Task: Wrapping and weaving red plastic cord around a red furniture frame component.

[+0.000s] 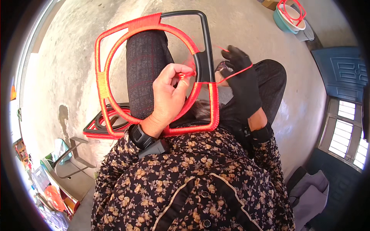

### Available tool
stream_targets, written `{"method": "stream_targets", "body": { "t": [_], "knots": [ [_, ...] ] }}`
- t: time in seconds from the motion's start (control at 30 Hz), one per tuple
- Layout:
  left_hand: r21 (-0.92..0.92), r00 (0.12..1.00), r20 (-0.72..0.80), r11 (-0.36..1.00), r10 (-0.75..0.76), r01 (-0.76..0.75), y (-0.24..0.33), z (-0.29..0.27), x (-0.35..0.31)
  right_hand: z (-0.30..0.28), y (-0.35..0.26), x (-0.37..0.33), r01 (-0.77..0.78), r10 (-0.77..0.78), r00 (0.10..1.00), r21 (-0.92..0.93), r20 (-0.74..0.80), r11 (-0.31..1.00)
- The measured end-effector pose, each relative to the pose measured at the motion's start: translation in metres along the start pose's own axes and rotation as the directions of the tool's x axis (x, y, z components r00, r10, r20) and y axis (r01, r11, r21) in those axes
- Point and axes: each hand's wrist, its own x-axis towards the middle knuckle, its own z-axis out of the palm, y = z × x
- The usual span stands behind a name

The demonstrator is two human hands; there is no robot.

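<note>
A square frame [214, 104] with an inner ring [112, 57] lies across my lap. Red cord is wound closely round most of both; the frame's upper right corner and a plate joining it to the ring show bare black. My bare left hand [169, 90] pinches a small bundle of red cord [184, 75] at the ring's right side, beside that plate. To the right of the frame is my right hand [243, 82] in a black glove, fingers curled. A taut strand of red cord [235, 73] runs from the frame's right side and round this hand.
More red and black frames [104, 122] lie stacked at my left, near a bent metal stand [73, 158]. At the far right a tub [283, 22] holds another red frame. A blue door [339, 71] and grey cloth [312, 196] are on the right.
</note>
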Motion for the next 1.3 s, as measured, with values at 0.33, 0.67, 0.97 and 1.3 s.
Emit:
{"method": "stream_targets", "body": {
  "t": [0.33, 0.67, 0.97, 1.3],
  "knots": [
    [0.029, 0.997, 0.036, 0.998, -0.061, 0.060, 0.003, 0.002, -0.003, -0.044, -0.013, -0.010, -0.125, 0.128, 0.971, -0.030, 0.201, 0.992],
    [-0.280, 0.830, 0.337, 0.794, -0.445, 0.540, -0.005, 0.002, 0.003, -0.164, 0.034, -0.036, -0.250, 0.163, 0.923, -0.220, -0.349, 0.943],
    [-0.279, 0.834, 0.346, 0.801, -0.431, 0.530, -0.007, -0.004, 0.001, -0.029, 0.025, -0.009, -0.311, 0.233, 0.926, 0.253, 0.296, 0.916],
    [-0.310, 0.870, 0.272, 0.819, -0.411, 0.483, -0.001, -0.003, 0.001, -0.051, 0.008, -0.023, 0.279, -0.038, 0.747, -0.261, 0.664, 0.924]
  ]
}}
